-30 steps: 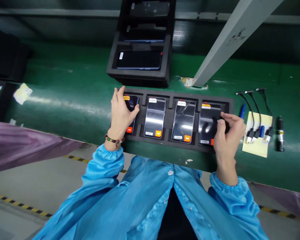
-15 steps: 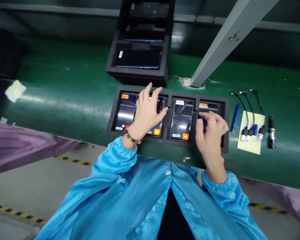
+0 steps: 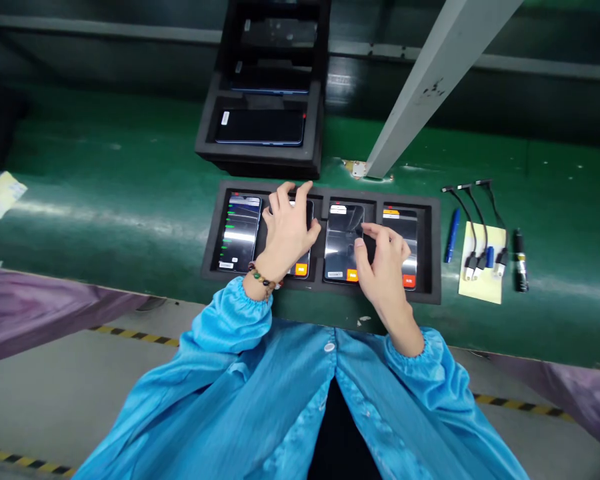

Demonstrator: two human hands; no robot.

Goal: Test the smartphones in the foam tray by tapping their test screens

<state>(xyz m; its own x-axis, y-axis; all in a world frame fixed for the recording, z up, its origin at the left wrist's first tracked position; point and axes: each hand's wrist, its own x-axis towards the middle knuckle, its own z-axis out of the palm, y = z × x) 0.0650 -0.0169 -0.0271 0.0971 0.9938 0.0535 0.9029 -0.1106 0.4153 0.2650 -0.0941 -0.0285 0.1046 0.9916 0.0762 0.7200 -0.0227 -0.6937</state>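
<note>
A black foam tray [image 3: 430, 247] lies on the green belt with several lit phones side by side in its slots. My left hand [image 3: 289, 230] rests over the second phone [image 3: 304, 260] from the left, fingers spread and curled on its upper part. My right hand [image 3: 383, 257] hovers over the third phone [image 3: 341, 243], fingers bent, fingertips touching its screen. The leftmost phone [image 3: 239, 233] shows a list screen. The rightmost phone [image 3: 405, 233] is partly covered by my right hand. Both arms wear blue sleeves; a bead bracelet is on my left wrist.
A second black foam tray [image 3: 260, 150] with dark phones stands just behind. A grey slanted post [image 3: 420, 73] rises at the right. A blue pen [image 3: 451, 235], three short cables on a yellow pad [image 3: 483, 280] and a black cylinder [image 3: 520, 270] lie right of the tray. Purple cloth edges the belt.
My left hand went from the leftmost phone to the second one. My right hand went from the rightmost phone leftward to the third. The leftmost screen now shows a list.
</note>
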